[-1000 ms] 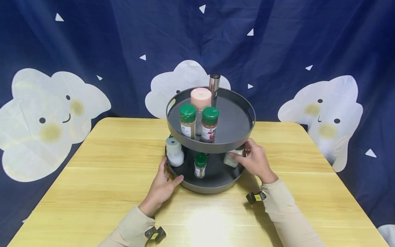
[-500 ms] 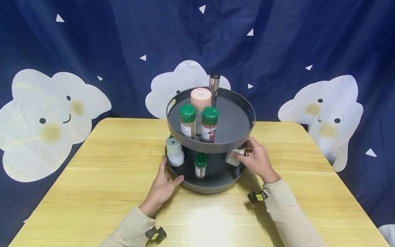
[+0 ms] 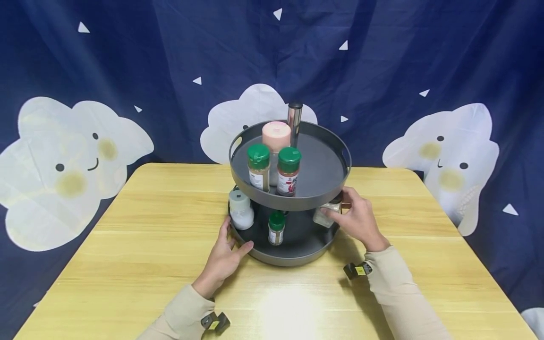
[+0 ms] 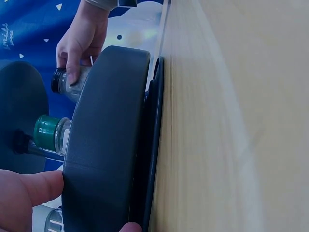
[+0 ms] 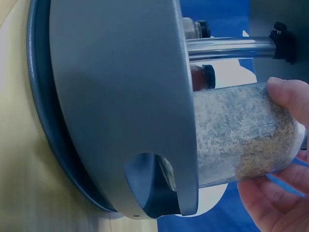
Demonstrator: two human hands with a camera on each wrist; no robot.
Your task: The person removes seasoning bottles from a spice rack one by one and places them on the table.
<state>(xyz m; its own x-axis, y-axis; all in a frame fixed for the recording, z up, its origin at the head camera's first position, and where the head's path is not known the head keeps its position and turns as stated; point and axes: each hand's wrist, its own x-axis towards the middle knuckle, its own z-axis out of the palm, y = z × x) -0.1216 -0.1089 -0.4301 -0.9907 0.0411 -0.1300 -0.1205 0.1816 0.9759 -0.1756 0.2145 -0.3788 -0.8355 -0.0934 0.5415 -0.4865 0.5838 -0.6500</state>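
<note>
A dark grey two-tier turntable rack (image 3: 272, 259) stands on the wooden table. My left hand (image 3: 223, 259) holds its lower tier at the front left, thumb against the wall in the left wrist view. At the lower tier's right side, my right hand (image 3: 357, 219) grips a clear spice jar (image 5: 241, 137) with a dark lid and pale, grainy contents. The jar tilts under the upper tier, partly over the lower rim. A small green-capped jar (image 3: 276, 229) and a white-capped shaker (image 3: 241, 210) stand on the lower tier.
The upper tier (image 3: 323, 165) carries two green-capped spice jars (image 3: 259, 167), a pink-lidded container (image 3: 276, 134) and a metallic cylinder with a black top (image 3: 294, 123). More dark-lidded jars (image 5: 203, 77) show behind the post (image 5: 231, 48). A blue cloud-patterned curtain (image 3: 340, 71) hangs behind.
My right hand and the jar it grips have shifted slightly right, toward the outside of the lower tier. The left hand and the rack stay practically still.
</note>
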